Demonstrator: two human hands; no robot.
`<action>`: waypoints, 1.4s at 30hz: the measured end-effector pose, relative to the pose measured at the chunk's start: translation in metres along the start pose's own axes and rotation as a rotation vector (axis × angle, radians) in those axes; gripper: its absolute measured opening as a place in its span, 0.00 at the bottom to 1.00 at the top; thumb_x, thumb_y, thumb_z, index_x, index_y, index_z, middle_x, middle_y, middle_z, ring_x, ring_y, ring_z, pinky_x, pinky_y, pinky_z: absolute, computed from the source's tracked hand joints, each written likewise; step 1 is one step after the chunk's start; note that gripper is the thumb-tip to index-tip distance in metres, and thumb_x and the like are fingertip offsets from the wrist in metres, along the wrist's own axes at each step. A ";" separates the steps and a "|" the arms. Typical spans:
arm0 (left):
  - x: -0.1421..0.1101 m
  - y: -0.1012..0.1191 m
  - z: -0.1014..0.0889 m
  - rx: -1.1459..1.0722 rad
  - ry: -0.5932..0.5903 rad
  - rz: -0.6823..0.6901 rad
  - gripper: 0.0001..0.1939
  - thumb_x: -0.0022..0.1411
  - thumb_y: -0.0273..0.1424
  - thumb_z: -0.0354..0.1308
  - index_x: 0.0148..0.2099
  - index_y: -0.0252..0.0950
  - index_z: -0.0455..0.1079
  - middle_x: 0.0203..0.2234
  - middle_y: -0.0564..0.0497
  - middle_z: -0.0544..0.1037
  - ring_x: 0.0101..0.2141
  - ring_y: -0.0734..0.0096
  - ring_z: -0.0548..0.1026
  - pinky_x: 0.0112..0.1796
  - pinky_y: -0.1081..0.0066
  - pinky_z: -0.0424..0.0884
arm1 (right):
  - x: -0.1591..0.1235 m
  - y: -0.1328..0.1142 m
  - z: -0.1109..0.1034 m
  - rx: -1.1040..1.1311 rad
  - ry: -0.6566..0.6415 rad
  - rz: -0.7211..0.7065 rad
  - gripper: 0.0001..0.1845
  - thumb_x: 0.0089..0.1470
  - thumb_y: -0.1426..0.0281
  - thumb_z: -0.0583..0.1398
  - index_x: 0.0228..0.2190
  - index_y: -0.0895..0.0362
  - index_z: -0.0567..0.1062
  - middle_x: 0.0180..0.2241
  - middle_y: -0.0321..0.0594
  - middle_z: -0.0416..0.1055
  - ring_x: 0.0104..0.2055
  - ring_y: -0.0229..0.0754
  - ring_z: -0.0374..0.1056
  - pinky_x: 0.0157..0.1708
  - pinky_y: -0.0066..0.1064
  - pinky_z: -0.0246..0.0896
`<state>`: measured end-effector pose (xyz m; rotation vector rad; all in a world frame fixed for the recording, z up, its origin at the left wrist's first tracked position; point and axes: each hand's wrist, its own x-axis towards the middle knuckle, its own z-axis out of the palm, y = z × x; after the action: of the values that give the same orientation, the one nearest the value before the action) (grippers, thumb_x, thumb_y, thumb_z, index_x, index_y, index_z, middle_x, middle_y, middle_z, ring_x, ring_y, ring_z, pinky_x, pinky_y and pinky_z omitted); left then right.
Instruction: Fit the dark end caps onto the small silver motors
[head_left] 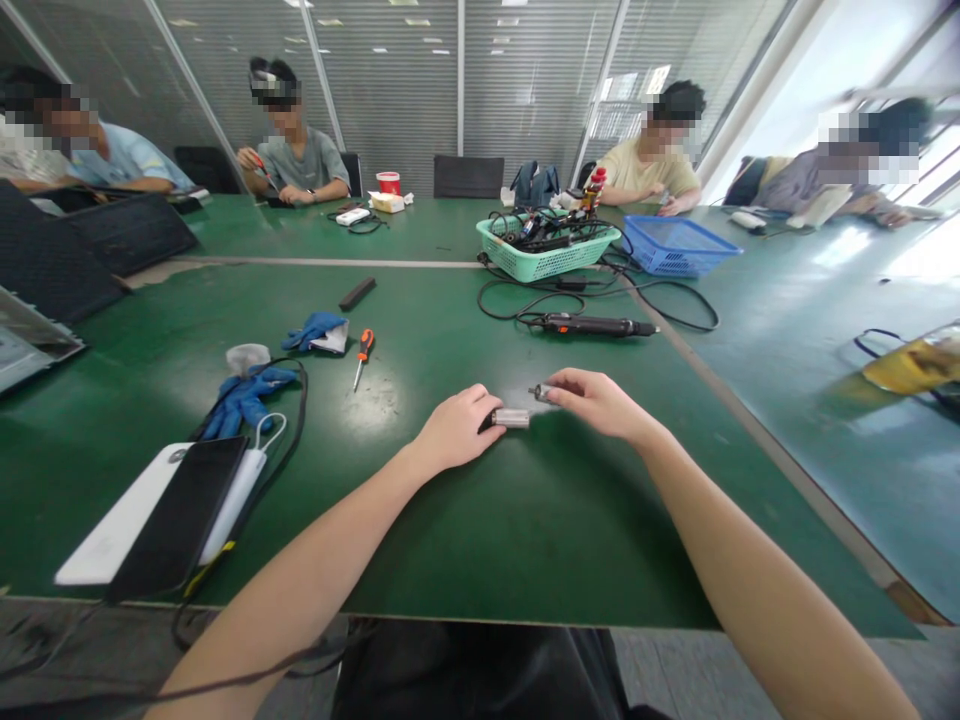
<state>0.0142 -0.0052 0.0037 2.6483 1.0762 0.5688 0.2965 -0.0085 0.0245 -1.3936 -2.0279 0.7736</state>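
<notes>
My left hand [456, 428] is closed around the black end of a short silver cylinder [513, 418], just above or on the green table top. The bare metal end of that cylinder points right. Opposite it, my right hand [596, 400] pinches a small metal part [541, 393] with a thin tip facing left. A narrow gap separates the two pieces; their exact kind is too small to make out. Beyond my left hand lies a screwdriver [364, 347] with an orange and black handle.
At left lie blue gloves [241, 402], a white flat device [124, 515], a black phone-like slab [184, 520] and cables. Farther off are a black power screwdriver [600, 326], a green basket [547, 263] full of tools and a blue basket [679, 250]. Several people sit around the tables.
</notes>
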 end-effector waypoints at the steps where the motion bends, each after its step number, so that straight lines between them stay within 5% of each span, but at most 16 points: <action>1: 0.002 -0.003 0.001 -0.001 0.022 -0.035 0.12 0.69 0.39 0.56 0.51 0.40 0.71 0.45 0.48 0.71 0.42 0.64 0.75 0.44 0.65 0.73 | -0.006 -0.008 -0.001 -0.017 -0.038 -0.010 0.20 0.63 0.53 0.59 0.43 0.56 0.78 0.36 0.40 0.77 0.36 0.44 0.70 0.37 0.34 0.63; 5: 0.010 -0.012 0.003 -0.016 0.017 -0.135 0.13 0.68 0.40 0.58 0.51 0.41 0.71 0.45 0.49 0.71 0.43 0.63 0.75 0.44 0.64 0.73 | -0.024 -0.039 0.012 -0.125 -0.216 -0.110 0.15 0.64 0.57 0.60 0.42 0.55 0.77 0.36 0.40 0.76 0.35 0.43 0.70 0.37 0.34 0.63; 8: 0.015 -0.012 0.003 -0.006 -0.003 -0.130 0.14 0.67 0.39 0.58 0.52 0.42 0.70 0.45 0.49 0.72 0.43 0.62 0.75 0.43 0.65 0.73 | -0.028 -0.050 0.032 -0.173 -0.232 -0.195 0.11 0.66 0.61 0.58 0.43 0.55 0.75 0.38 0.42 0.75 0.39 0.45 0.70 0.40 0.35 0.63; 19: 0.013 -0.014 0.001 -0.065 0.051 -0.098 0.21 0.64 0.37 0.59 0.58 0.39 0.65 0.49 0.47 0.72 0.46 0.61 0.75 0.48 0.63 0.74 | -0.033 -0.047 0.054 -0.302 -0.125 -0.298 0.09 0.61 0.66 0.62 0.43 0.55 0.73 0.43 0.45 0.74 0.46 0.49 0.70 0.46 0.40 0.66; 23: 0.000 -0.013 -0.008 -0.071 0.057 -0.084 0.12 0.66 0.33 0.56 0.51 0.38 0.68 0.43 0.48 0.73 0.41 0.64 0.75 0.44 0.64 0.73 | -0.032 -0.046 0.062 -0.337 -0.079 -0.321 0.16 0.61 0.64 0.63 0.49 0.55 0.73 0.47 0.47 0.73 0.51 0.52 0.69 0.50 0.44 0.67; 30: -0.018 -0.001 -0.008 -0.114 -0.044 0.047 0.05 0.62 0.28 0.55 0.41 0.38 0.70 0.34 0.50 0.73 0.35 0.67 0.73 0.37 0.68 0.70 | -0.025 -0.049 0.076 -0.353 -0.010 -0.328 0.08 0.62 0.68 0.60 0.43 0.55 0.74 0.42 0.46 0.73 0.47 0.51 0.69 0.48 0.43 0.68; 42: -0.017 -0.003 -0.006 -0.073 -0.078 0.134 0.04 0.65 0.31 0.57 0.41 0.37 0.69 0.37 0.48 0.75 0.39 0.63 0.74 0.41 0.65 0.70 | -0.023 -0.049 0.083 -0.349 0.057 -0.287 0.07 0.58 0.70 0.61 0.41 0.54 0.71 0.41 0.45 0.74 0.46 0.51 0.69 0.47 0.43 0.68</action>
<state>-0.0014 -0.0144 0.0040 2.6693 0.8454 0.5152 0.2135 -0.0572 0.0001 -1.2412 -2.3276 0.2621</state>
